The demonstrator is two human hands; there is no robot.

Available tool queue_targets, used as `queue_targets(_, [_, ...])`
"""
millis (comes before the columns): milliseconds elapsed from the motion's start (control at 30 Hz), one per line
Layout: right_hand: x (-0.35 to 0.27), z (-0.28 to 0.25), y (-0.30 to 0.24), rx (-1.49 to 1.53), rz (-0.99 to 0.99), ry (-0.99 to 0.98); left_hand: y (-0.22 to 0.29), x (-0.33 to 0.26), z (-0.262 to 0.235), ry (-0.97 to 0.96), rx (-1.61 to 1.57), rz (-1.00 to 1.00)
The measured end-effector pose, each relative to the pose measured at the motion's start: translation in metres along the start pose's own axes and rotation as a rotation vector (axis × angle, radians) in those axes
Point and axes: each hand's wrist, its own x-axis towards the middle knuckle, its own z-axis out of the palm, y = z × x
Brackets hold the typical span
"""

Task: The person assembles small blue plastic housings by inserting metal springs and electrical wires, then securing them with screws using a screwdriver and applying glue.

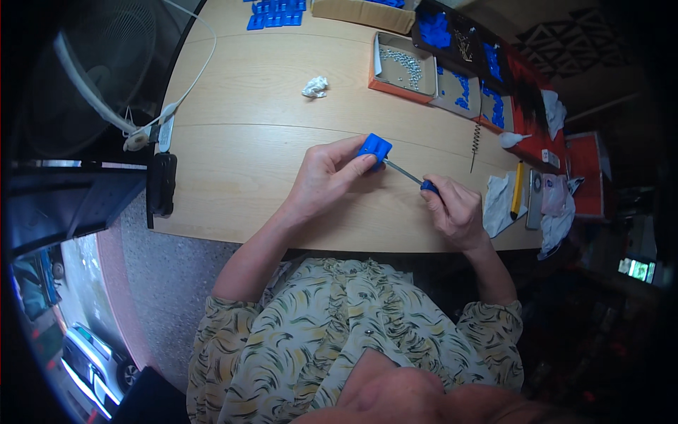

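Note:
Over the middle of the table, my left hand (pixel 326 171) is closed on a small blue plastic part (pixel 376 145), with the thumb on its near side and the fingers behind it. My right hand (pixel 456 210) wraps round the blue handle of a screwdriver (pixel 405 172). Its metal shaft slants up to the left, and the tip meets the right side of the blue part. Whether a screw sits at the tip is too small to tell.
An open carton (pixel 402 69) of small metal pieces stands at the back right, beside boxes of blue parts (pixel 434 30). Finished-looking blue pieces (pixel 275 13) lie at the far left. Crumpled white tissue (pixel 315 87), a yellow cutter (pixel 518 189) and a black case (pixel 163 185) are on the table.

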Motion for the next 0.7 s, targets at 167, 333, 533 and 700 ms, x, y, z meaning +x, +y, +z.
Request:
queue_targets(167, [-0.004, 0.003, 0.009, -0.107, -0.163, 0.028, -0.004, 0.000, 0.002, 0.007, 0.002, 0.022])
queue_targets(333, [-0.010, 0.002, 0.010, 0.011, -0.113, 0.014, -0.006, 0.000, 0.005, 0.011, 0.045, 0.088])
queue_targets(533, [-0.013, 0.001, 0.010, 0.144, -0.025, -0.034, -0.011, -0.002, 0.006, 0.038, 0.050, 0.145])
queue_targets(700, [-0.018, 0.006, 0.016, 0.323, 0.069, -0.074, -0.010, -0.002, 0.004, 0.019, 0.091, 0.154])
